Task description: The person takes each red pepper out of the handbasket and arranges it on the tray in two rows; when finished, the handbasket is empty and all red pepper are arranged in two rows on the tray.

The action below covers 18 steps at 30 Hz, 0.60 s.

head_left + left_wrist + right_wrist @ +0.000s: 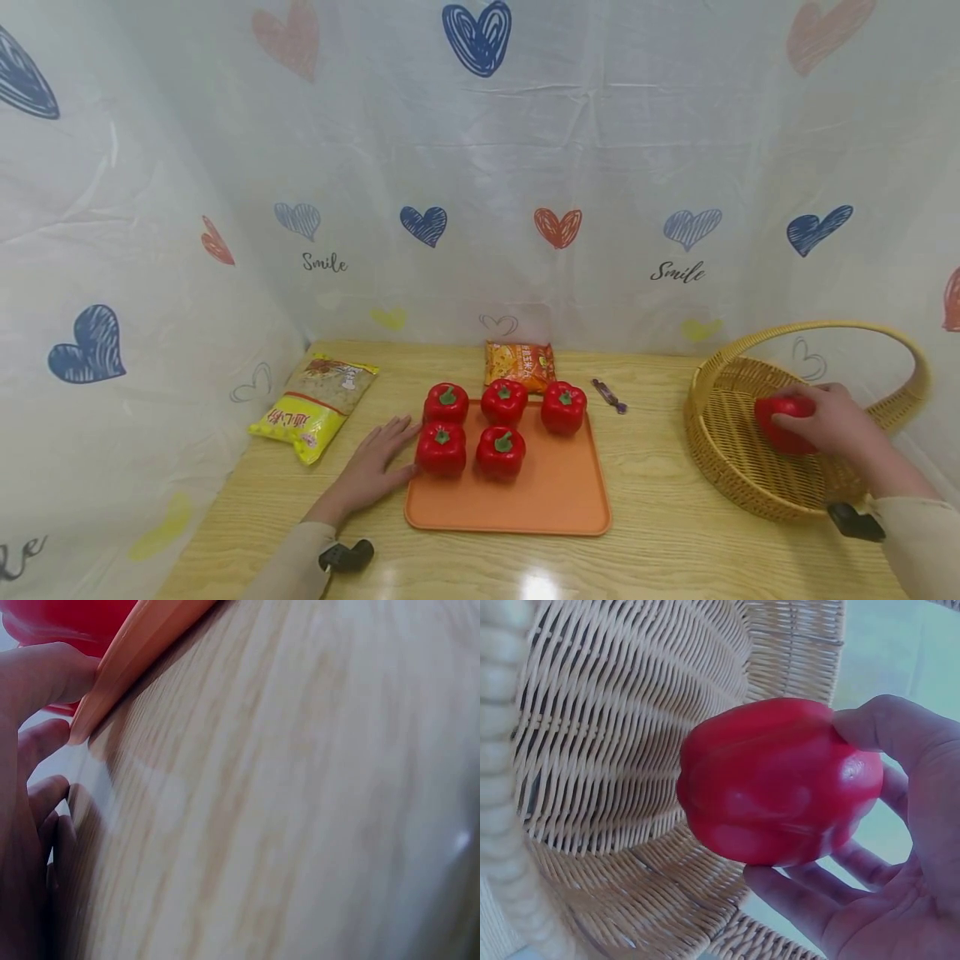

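In the wicker basket [720, 467], my right hand [832, 417] grips a red bell pepper [780, 784], thumb on one side and fingers on the other. The pepper is over the woven bottom, inside the rim. My left hand [372, 467] rests on the table at the left edge of an orange tray [540, 508], fingers loosely extended. Its thumb [64, 671] is right at the tray's rim in the left wrist view. Several red bell peppers with green stems, among them a front one [500, 452], stand in the tray's back and left parts.
A yellow bag [315, 404] of dry food lies left of the tray. Behind the tray is an orange snack packet [520, 365], and a small purple wrapped candy [610, 396] lies to its right. The basket's tall handle [817, 327] arches over its opening. White curtains with hearts surround the table.
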{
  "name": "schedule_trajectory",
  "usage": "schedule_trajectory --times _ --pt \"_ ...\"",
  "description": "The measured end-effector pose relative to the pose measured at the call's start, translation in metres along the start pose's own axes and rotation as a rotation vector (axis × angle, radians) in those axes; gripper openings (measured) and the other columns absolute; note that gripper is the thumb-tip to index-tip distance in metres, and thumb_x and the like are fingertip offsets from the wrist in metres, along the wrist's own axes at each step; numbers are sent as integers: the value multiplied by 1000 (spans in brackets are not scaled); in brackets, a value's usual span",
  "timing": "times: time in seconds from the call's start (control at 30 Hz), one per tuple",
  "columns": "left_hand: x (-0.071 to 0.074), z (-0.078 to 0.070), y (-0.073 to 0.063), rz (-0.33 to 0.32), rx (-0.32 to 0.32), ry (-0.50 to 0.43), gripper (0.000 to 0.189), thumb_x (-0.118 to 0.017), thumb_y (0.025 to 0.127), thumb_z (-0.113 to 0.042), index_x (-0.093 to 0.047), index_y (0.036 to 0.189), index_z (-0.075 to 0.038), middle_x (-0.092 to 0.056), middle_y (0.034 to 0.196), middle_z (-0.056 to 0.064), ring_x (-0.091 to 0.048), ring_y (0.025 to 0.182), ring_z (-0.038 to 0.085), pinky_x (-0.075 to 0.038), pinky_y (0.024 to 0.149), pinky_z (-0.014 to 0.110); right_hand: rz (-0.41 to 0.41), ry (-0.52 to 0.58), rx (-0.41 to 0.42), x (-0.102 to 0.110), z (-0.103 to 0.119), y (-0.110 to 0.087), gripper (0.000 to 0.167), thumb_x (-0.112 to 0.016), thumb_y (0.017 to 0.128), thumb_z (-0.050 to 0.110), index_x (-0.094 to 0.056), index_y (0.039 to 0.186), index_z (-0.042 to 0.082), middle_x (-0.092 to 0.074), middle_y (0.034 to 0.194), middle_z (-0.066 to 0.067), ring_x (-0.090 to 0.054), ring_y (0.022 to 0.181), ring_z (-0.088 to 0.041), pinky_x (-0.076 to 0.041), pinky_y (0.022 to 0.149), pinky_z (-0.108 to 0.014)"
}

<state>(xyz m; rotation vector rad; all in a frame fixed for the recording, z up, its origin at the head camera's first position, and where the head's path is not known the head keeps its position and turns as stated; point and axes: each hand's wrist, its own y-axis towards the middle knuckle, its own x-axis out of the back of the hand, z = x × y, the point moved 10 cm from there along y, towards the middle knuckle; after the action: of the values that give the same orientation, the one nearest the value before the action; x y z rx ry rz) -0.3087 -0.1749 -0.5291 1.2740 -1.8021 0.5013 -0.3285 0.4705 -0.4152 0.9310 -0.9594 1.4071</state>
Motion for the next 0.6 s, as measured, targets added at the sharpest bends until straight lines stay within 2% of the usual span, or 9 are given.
schedule_trajectory --times 0.37,0.6 --pt "1 1 -1 -6 4 2 70 -64 96 -46 -45 155 -15 -35 162 15 -22 153 37 -13 124 55 -41 13 0 5 12 -14 58 -72 95 39 -57 129 -6 -30 121 -49 -51 93 -60 -57 68 -62" --pt "-1 2 0 2 8 1 70 -64 96 -47 -45 156 -16 -34 163 14 -21 154 36 -12 124 55 -82 28 27 6 22 -23 53 -74 93 33 -58 126 -5 -33 120 -47 -50 94 -62 -57 67 -61"
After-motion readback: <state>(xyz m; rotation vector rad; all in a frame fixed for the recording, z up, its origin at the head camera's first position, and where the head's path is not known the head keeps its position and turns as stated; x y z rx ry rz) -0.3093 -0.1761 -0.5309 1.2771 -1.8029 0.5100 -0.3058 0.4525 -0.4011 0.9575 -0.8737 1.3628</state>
